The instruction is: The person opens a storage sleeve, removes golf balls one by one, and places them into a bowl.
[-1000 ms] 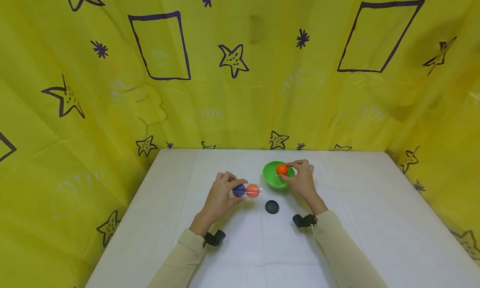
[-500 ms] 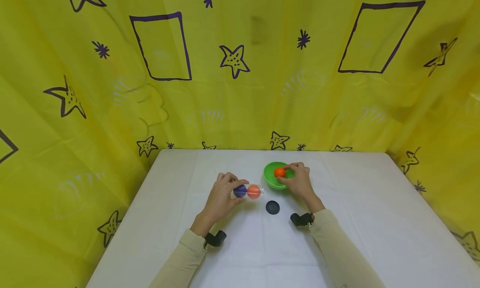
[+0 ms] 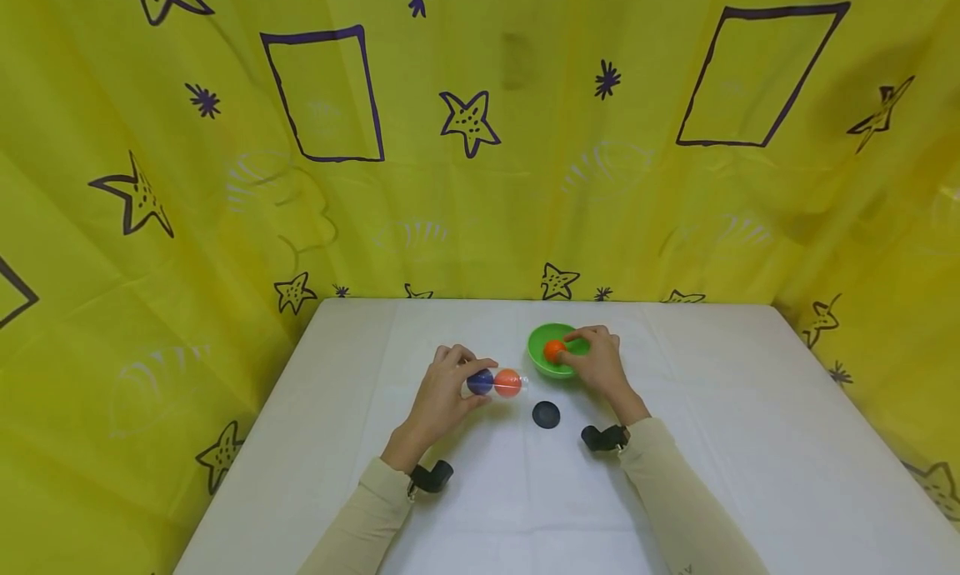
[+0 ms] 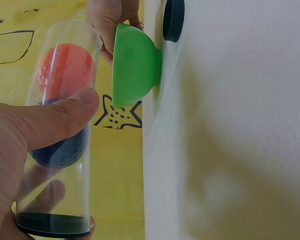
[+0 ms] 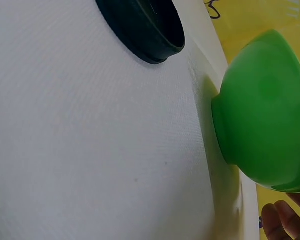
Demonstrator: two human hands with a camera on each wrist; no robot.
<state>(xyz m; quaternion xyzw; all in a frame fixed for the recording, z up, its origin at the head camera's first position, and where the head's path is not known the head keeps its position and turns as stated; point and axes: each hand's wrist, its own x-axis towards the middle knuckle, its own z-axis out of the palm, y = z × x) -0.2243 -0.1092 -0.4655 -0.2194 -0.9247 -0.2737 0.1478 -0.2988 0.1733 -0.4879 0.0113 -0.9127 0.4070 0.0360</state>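
My left hand (image 3: 442, 396) grips a clear plastic tube (image 4: 72, 185) lying sideways in the head view, its thumb across the wall. Inside are a dark blue dimpled ball (image 4: 62, 147) and an orange-red ball (image 4: 66, 70). A dark cap closes the tube's end by the palm; its far end points toward the right. A green bowl (image 3: 542, 360) stands beyond, with a bright orange ball (image 3: 554, 352) low in it. My right hand (image 3: 600, 362) is over the bowl's right rim, thumb beside that ball and index finger apart from it. In the right wrist view the bowl hides most of the fingers.
A round black cap (image 3: 546, 415) lies on the white-covered table (image 3: 495, 508), nearer than the bowl. Behind the table hangs a yellow curtain (image 3: 420, 192) with drawn stars and frames. Each wrist wears a small black camera.
The orange ball has gone down and left into the bowl, out of my right hand's pinch. The right hand first moved slightly left, then stayed. My left hand keeps holding the tube.
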